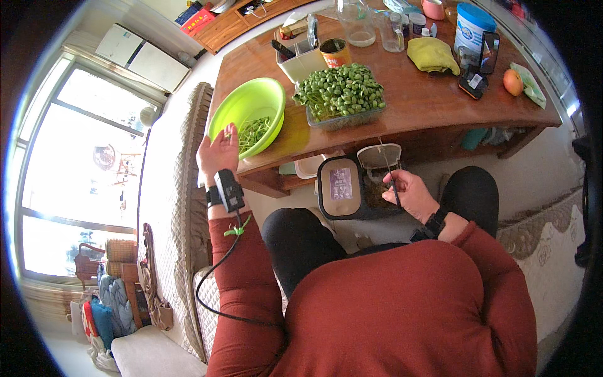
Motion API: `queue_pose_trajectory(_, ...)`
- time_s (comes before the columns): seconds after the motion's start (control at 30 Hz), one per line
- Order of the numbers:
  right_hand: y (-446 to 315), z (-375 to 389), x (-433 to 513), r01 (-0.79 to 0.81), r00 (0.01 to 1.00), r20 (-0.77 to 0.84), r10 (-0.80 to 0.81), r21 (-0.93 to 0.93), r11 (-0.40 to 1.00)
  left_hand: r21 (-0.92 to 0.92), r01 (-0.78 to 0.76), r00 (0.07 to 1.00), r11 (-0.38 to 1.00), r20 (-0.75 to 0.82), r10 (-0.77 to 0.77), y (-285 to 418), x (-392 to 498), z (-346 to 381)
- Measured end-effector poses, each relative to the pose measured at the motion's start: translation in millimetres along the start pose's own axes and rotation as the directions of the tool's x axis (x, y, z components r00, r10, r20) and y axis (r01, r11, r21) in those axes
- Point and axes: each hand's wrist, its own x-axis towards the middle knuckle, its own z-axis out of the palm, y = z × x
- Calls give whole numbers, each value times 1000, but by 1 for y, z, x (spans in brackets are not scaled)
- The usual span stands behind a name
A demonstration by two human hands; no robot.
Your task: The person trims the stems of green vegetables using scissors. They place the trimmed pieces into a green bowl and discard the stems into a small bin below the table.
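My left hand point(219, 151) is palm up at the near left rim of a lime-green plastic basin point(252, 92). Its fingers are loosely spread, with a tiny pale bit on them. Cut sprouts point(254, 134) lie in the bottom of the basin. In my right hand point(412, 191) is a thin-bladed knife point(389, 162) with a dark handle, its blade pointing up towards the table edge. That hand is above a two-part bin point(341, 188). Dense green sprouts point(341, 89) stand in a clear plastic tray point(346, 120) to the right of the basin.
On the wooden table point(414, 110) are an orange-labelled can point(335, 54), a cream holder point(297, 66), glass pitchers point(355, 28), a yellow cloth point(432, 54), a blue-lidded tub point(473, 30), a phone point(489, 52) and a round fruit point(513, 82). A quilted sofa point(181, 198) is on the left.
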Motion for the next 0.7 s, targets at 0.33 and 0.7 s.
queue_pose_trajectory(0.33, 6, 4, 9, -22, 1000, 8, 22, -26, 999, -15, 173, 973, 985, 158, -168, -37, -79, -45)
queue_pose_trajectory(0.7, 16, 9, 15, -38, 999, 14, 38, 5, 999, 8, 586, 776, 811, 285, -563, -131, -96, -46)
